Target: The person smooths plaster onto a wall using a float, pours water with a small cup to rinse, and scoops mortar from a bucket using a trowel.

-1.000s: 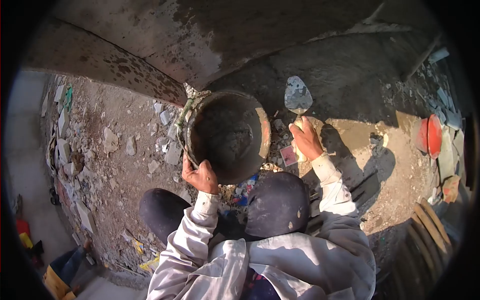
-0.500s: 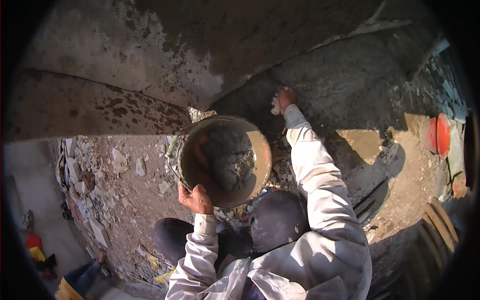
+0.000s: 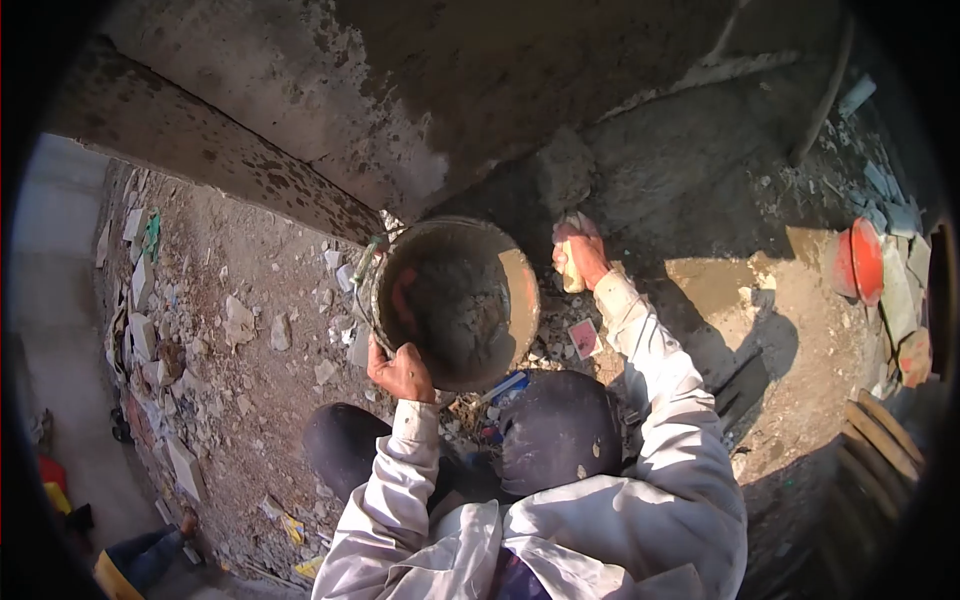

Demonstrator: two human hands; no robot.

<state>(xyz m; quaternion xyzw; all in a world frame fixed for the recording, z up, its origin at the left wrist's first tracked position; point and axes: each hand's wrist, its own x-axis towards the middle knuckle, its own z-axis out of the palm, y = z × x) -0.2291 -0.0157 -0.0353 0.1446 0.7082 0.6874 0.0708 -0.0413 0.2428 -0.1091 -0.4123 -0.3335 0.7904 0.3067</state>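
Note:
My left hand [image 3: 402, 373] is closed on the near-left rim of a round bucket [image 3: 527, 320], which tilts towards me. Wet grey mortar [image 3: 478, 325] lies inside it. To the right of the bucket, my right hand [image 3: 588, 254] is closed round a pale yellowish object [image 3: 572, 274], whose lower end shows below the fingers; its exact kind is unclear. Just beyond that hand is a lighter grey patch [image 3: 566, 170] against the dark, damp wall surface [image 3: 670, 165]. A small pink-red square piece [image 3: 584, 339] lies on the ground below the right hand.
A mottled concrete ledge [image 3: 220, 150] runs diagonally at the upper left. Rubble and stone chips [image 3: 240, 322] cover the ground. Red dish-like containers [image 3: 866, 262] stand at the right, above curved wooden pieces [image 3: 885, 440]. Another person's leg [image 3: 150, 555] shows at lower left.
My right hand has drawn back from the wall towards me, still holding the pale object. The left hand stays on the bucket rim. The view has rotated slightly.

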